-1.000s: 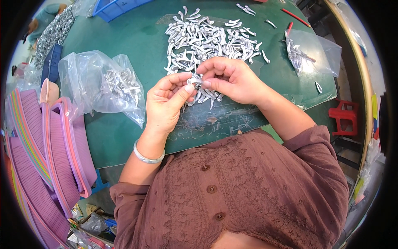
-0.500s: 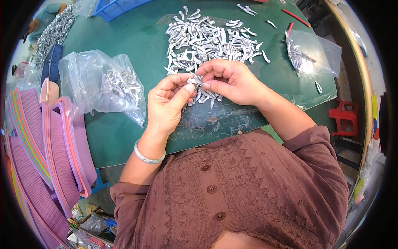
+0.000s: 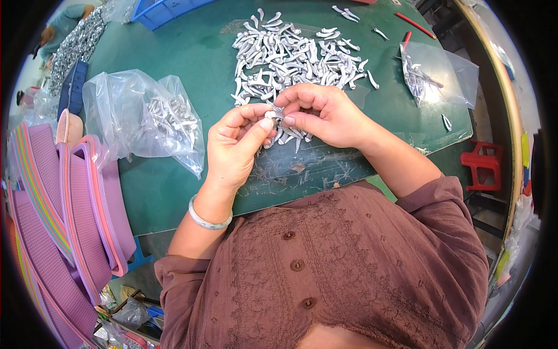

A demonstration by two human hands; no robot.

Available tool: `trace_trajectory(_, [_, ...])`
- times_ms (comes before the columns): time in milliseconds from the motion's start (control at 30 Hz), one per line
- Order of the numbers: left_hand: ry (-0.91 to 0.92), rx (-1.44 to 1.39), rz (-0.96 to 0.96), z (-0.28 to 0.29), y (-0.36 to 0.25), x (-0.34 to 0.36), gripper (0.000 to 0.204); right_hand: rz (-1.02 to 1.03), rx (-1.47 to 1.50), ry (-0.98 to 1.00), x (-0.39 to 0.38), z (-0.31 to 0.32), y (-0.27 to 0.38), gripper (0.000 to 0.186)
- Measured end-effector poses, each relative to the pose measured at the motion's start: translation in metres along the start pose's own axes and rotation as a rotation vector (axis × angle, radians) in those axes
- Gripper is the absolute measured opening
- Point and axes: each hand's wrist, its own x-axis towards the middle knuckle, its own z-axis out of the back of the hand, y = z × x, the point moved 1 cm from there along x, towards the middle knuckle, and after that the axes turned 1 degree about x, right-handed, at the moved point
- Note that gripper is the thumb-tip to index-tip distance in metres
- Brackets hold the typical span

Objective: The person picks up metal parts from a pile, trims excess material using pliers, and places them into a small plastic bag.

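Note:
Between my two hands is a small curved silvery metal piece (image 3: 275,116). My left hand (image 3: 237,139) pinches one end of it between thumb and fingertips. The fingertips of my right hand (image 3: 322,114) close on its other side; how much of the piece they grip is partly hidden. Just beyond my fingers spreads a heap of similar curved silvery metal pieces (image 3: 290,58) on the green table (image 3: 192,46). A few more pieces (image 3: 293,137) lie right below my hands.
On the left lies a clear plastic bag (image 3: 128,110) of metal pieces, beside stacked purple baskets (image 3: 104,203). At right are another clear bag (image 3: 447,70) and a red pencil (image 3: 415,25). A blue crate (image 3: 165,11) stands at the back; a red stool (image 3: 483,166) is beyond the right edge.
The piece between my fingertips has turned slightly. Both hands stay in almost the same place.

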Motion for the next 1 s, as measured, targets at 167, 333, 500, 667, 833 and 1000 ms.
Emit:
trace_trajectory(167, [0.016,-0.024,0.015,0.0006,0.0005,0.0001,0.020,0.010,-0.024,-0.011,0.0001,0.0012,-0.0004,0.020])
trace_trajectory(333, [0.038,-0.055,0.022,0.0009,0.0010,-0.0001,0.020,-0.017,-0.094,0.041,-0.0002,0.0029,0.0036,0.020])
trace_trajectory(500, [0.042,-0.059,0.009,0.0017,0.0022,0.0002,0.018,0.010,-0.107,0.040,0.0001,0.0018,0.0030,0.016])
trace_trajectory(667, [0.022,-0.051,-0.007,0.0008,0.0021,0.0002,0.015,0.041,-0.155,0.027,0.0000,0.0007,0.0067,0.013])
trace_trajectory(833, [0.009,-0.043,0.001,0.0016,0.0021,0.0007,0.012,0.018,-0.199,0.045,0.0004,0.0007,0.0082,0.013])
trace_trajectory(1000, [0.002,-0.066,0.025,0.0013,0.0038,0.0012,0.012,0.030,-0.233,0.040,-0.0002,0.0011,0.0087,0.013])
